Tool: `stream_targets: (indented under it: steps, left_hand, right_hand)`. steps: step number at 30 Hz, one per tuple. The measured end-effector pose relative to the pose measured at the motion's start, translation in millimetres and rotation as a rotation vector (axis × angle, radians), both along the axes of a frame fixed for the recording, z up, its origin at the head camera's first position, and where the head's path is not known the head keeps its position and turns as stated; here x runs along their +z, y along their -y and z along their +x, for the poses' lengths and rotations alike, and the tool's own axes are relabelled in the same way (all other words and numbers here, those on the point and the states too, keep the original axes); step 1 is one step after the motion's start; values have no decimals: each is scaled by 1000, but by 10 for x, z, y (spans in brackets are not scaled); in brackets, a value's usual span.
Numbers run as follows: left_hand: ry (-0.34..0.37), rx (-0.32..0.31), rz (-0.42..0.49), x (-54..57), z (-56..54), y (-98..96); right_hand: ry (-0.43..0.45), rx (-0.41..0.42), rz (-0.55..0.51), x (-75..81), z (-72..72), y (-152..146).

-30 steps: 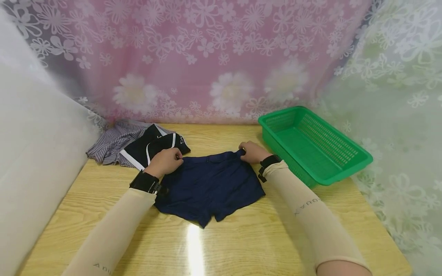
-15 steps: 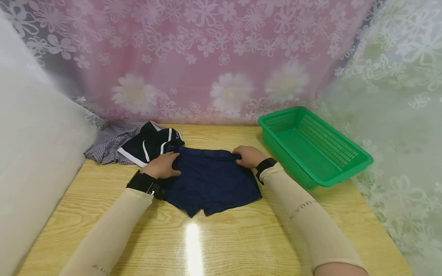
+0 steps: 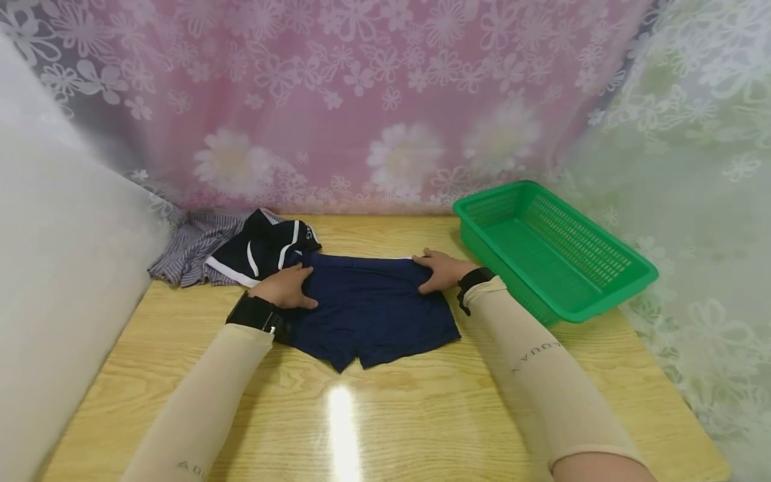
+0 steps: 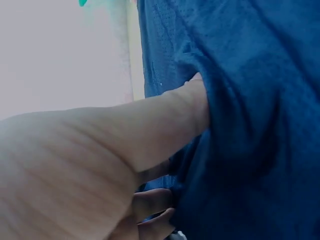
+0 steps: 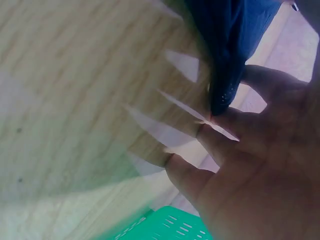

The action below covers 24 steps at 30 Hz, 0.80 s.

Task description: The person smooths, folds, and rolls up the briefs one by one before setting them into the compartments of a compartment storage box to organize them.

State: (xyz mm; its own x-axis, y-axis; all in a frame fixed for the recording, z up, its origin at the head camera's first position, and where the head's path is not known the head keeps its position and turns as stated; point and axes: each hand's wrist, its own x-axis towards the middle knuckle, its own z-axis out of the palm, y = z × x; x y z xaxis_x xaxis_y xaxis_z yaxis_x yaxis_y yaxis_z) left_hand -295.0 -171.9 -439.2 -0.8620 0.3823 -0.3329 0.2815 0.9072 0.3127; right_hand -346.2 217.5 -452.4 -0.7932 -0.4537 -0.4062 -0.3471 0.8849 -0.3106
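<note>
Dark blue shorts [image 3: 373,308] lie spread on the wooden table, waistband toward the curtain. My left hand [image 3: 282,288] touches their left side, thumb and forefinger spread apart on the cloth. In the left wrist view, the left thumb [image 4: 160,122] presses into the blue fabric [image 4: 260,125], and a fold covers its tip. At the right side, my right hand [image 3: 447,271] has its fingers spread by the waistband corner. The right wrist view has the edge of the blue cloth [image 5: 225,60] between thumb and forefinger, with the other fingers of the right hand [image 5: 250,165] extended.
A green plastic basket [image 3: 557,258] stands at the back right, close to the right forearm. At the back left are a black garment with white trim [image 3: 255,248] and a grey striped garment [image 3: 193,251]. A pink floral curtain [image 3: 385,107] hangs behind the table [image 3: 397,422].
Both hands have loosened from the waistband corners, fingers now spread at the shorts' sides. The shorts have shifted slightly away, and their folded waistband lies flatter. The black garment has moved slightly left.
</note>
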Motion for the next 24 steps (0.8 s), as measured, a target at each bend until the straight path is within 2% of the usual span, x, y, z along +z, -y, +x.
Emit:
stream_targets:
  steps: [6,11,19,24]
  left_hand:
    - [-10,20,-23,58,-3,-35]
    - [3,17,-4,39,-7,-40]
    - [-24,9,-15,13,-59,-62]
    - [-3,15,-10,15,-57,-40]
  right_hand:
    - [16,-6,-24,12,-10,-7]
    - [37,-24,-30,-18,-17,-17]
    - [17,-21,-47,-157,-82,-61]
    - [20,-16,-62,-128,-79,-43]
